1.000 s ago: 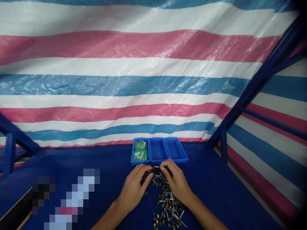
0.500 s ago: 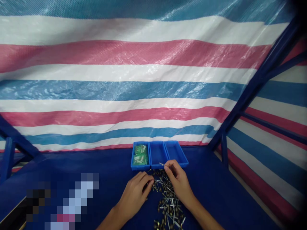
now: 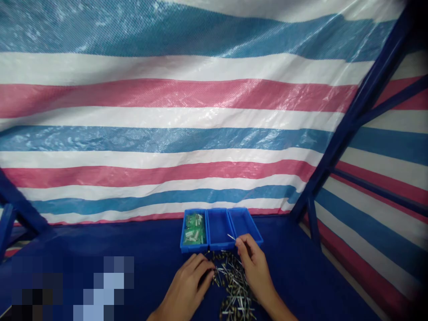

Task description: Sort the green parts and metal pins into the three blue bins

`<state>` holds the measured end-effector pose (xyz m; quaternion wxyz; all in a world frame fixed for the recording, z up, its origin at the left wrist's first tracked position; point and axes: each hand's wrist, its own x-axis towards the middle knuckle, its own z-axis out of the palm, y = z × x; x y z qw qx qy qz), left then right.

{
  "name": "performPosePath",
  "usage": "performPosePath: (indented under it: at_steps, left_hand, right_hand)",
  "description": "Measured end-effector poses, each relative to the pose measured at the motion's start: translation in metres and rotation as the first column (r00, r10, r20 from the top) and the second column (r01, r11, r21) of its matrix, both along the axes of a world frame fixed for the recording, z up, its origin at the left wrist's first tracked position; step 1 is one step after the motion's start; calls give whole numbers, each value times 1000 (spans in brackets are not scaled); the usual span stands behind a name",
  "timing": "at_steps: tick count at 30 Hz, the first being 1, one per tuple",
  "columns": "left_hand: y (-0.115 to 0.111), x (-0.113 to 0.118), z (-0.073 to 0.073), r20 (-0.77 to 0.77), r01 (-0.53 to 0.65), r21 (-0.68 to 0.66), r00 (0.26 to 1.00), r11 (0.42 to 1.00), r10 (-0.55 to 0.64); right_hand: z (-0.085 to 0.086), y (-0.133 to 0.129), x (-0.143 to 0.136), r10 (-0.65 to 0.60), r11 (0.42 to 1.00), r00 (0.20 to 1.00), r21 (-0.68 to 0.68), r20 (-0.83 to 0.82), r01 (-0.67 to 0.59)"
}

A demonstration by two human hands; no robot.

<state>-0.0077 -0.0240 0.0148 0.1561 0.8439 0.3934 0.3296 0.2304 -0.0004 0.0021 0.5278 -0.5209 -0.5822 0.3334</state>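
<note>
A thin silver-shanked metal piece (image 3: 231, 236) sticks out to the upper left from my right hand (image 3: 257, 263), which pinches it between thumb and fingertips over the front of the blue bins. Its other end is hidden by my fingers. My left hand (image 3: 191, 281) is at the left edge of a pile of similar pieces (image 3: 238, 285), its thumb and fingers curled together; what they hold, if anything, I cannot make out. The loose pieces have slim silver shanks and dark, brassy heads, and they lie in a jumble between my hands.
Behind the pile stand three joined blue bins; the left bin (image 3: 182, 238) contains green-and-white packets (image 3: 194, 229). The dark blue table (image 3: 133, 240) is backed by a striped tarp (image 3: 150, 176), with a blue metal frame (image 3: 329, 154) at right. A pixelated patch covers the lower left.
The view has tilted up, so the bins, pile and hands appear lower. My right hand has shifted slightly right with the metal piece; my left hand stays beside the pile.
</note>
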Motion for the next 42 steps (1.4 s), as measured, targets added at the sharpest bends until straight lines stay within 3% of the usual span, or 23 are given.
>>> performPosePath:
  at_steps: [6, 12, 23, 31, 42]
  left_hand:
    - [2, 0, -3, 38, 21, 30, 999, 999, -23]
    - [0, -2, -4, 7, 26, -14, 1000, 1000, -26]
    - [0, -2, -2, 31, 25, 32, 999, 999, -26]
    - [2, -3, -7, -5, 31, -20, 1000, 999, -31]
    - [0, -1, -1, 27, 31, 37, 999, 999, -32]
  right_hand:
    - [4, -1, -2, 35, 999, 999, 25, -5, -35]
    - [11, -2, -1, -36, 991, 995, 134, 88, 24]
    - [6, -1, 1, -45, 989, 991, 146, 124, 27]
    - [5, -2, 7, -204, 969, 968, 168, 146, 179]
    - [5, -3, 16, -271, 956, 950, 163, 157, 246]
